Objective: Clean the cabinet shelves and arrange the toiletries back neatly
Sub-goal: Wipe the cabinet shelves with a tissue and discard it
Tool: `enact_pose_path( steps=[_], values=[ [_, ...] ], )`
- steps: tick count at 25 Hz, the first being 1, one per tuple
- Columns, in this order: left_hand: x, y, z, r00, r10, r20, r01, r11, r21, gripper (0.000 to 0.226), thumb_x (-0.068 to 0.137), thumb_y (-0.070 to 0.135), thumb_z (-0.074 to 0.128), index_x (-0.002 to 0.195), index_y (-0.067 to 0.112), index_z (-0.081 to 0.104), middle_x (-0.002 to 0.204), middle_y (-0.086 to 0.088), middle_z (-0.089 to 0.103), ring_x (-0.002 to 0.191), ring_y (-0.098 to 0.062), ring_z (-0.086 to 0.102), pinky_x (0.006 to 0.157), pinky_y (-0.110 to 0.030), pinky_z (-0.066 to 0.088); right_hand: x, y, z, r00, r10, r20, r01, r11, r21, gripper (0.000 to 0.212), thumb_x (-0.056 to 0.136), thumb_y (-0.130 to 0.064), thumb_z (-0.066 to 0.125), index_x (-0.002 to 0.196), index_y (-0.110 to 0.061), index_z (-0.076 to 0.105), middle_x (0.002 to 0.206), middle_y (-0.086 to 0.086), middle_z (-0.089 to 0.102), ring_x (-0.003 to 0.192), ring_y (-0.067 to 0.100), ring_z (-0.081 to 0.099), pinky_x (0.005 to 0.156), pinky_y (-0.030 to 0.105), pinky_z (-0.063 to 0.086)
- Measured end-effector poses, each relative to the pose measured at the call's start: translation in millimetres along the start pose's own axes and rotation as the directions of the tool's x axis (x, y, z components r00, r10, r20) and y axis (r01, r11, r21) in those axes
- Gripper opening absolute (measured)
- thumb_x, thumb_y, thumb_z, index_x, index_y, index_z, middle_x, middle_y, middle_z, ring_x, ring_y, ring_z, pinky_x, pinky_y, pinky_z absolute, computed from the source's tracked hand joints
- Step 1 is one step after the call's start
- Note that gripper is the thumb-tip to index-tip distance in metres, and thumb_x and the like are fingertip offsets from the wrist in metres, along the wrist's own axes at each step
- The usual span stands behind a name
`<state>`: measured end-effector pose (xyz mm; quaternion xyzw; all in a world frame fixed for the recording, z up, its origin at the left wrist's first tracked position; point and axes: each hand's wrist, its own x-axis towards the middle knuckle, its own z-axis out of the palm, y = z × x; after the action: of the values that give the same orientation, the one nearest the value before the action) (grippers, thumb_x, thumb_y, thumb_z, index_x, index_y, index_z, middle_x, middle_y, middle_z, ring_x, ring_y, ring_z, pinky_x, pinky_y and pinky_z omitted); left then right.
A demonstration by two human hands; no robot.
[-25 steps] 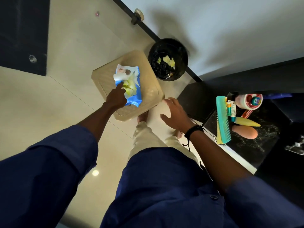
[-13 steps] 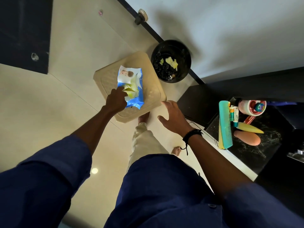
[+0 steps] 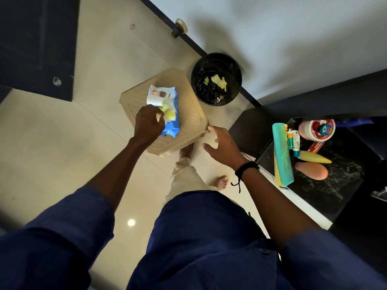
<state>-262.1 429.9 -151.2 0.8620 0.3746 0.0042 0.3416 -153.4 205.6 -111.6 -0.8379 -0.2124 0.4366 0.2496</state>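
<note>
The left grip (image 3: 148, 124) is closed, its fingers curled down, and the fingertips pinch a pale yellow wipe (image 3: 168, 110) that stands out from the opening of a blue wipes pack (image 3: 172, 127). The white flap (image 3: 157, 97) of the pack is lifted and folded back, at the far end from the hand. The pack lies flat on top of the beige plastic stool (image 3: 192, 122), toward its left half. The right grip (image 3: 224, 147) is open, with the fingers spread and a little bent. It holds nothing and hovers just beside the near right corner of the stool; whether a fingertip touches the edge, I cannot tell. A black bracelet (image 3: 247, 167) is on this wrist. Behind the stool on its right side, close to it, a round black bin (image 3: 216, 78) stands on the floor against the wall, with yellowish scraps inside. Well to the right of the stool is a dark speckled desk (image 3: 326, 191), and the toiletries lie on it together: a teal comb (image 3: 282, 155) on the side nearest the stool, then a small tube (image 3: 294, 141), a yellow bottle (image 3: 314, 158), an orange-pink rounded thing (image 3: 314, 170) and a pink and white jar (image 3: 316, 129). In front of the stool, the person's bare foot (image 3: 221, 182) stands on the pale floor tiles (image 3: 62, 143).
</note>
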Motion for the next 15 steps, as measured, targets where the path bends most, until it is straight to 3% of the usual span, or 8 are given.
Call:
enact_pose_path(
  steps=[3, 7, 9, 12, 15],
  values=[
    [-16.5, 43.3, -11.3, 0.985, -0.170, 0.007, 0.166, 0.956, -0.240, 0.004, 0.073, 0.006, 0.065, 0.076, 0.009, 0.065, 0.073, 0.003, 0.065, 0.065, -0.003, 0.057, 0.066, -0.008, 0.043, -5.1, -3.4, -8.4, 0.999, -0.026, 0.043, 0.018, 0.984, 0.178, 0.058, 0.085, -0.022, 0.068, 0.137, -0.016, 0.042, 0.137, 0.001, 0.045, 0.120, 0.018, 0.051, 0.098, 0.028, 0.046],
    [-42.3, 102.6, -11.6, 0.931, -0.299, 0.208, 0.365, 0.741, -0.564, 0.014, 0.074, -0.001, 0.068, 0.079, 0.011, 0.063, 0.074, -0.002, 0.063, 0.068, -0.009, 0.059, 0.064, -0.018, 0.049, -22.5, -3.9, -28.2, 0.982, -0.184, -0.035, 0.187, 0.945, 0.269, 0.062, 0.081, -0.016, 0.072, 0.136, -0.021, 0.045, 0.137, -0.003, 0.043, 0.121, 0.015, 0.051, 0.093, 0.026, 0.052],
    [-55.3, 131.9, -3.5, 0.916, -0.283, 0.284, 0.401, 0.649, -0.646, 0.020, 0.078, -0.006, 0.062, 0.077, 0.014, 0.060, 0.072, -0.003, 0.060, 0.068, -0.011, 0.058, 0.066, -0.022, 0.051, -39.6, 4.3, -39.8, 0.947, -0.289, -0.141, 0.308, 0.941, 0.142, 0.069, 0.079, -0.014, 0.073, 0.140, -0.022, 0.041, 0.146, 0.001, 0.033, 0.128, 0.012, 0.042, 0.096, 0.020, 0.047],
    [-73.4, 172.4, 17.0, 0.883, -0.238, 0.404, 0.464, 0.566, -0.682, 0.020, 0.083, -0.006, 0.057, 0.077, 0.013, 0.060, 0.071, -0.002, 0.062, 0.065, -0.009, 0.060, 0.061, -0.022, 0.053, -68.3, 29.8, -51.5, 0.882, -0.345, -0.321, 0.355, 0.935, -0.031, 0.059, 0.082, -0.019, 0.072, 0.136, -0.023, 0.049, 0.149, 0.004, 0.030, 0.133, 0.022, 0.037, 0.101, 0.029, 0.043],
    [-89.8, 202.7, 43.7, 0.849, -0.126, 0.513, 0.481, 0.585, -0.652, 0.009, 0.087, 0.009, 0.061, 0.083, 0.016, 0.067, 0.077, -0.003, 0.068, 0.072, -0.016, 0.064, 0.070, -0.033, 0.055, -89.8, 61.8, -58.4, 0.833, -0.211, -0.512, 0.288, 0.955, 0.075, 0.030, 0.084, -0.027, 0.069, 0.113, -0.020, 0.067, 0.139, 0.003, 0.046, 0.120, 0.022, 0.050, 0.093, 0.035, 0.052]
  ],
)
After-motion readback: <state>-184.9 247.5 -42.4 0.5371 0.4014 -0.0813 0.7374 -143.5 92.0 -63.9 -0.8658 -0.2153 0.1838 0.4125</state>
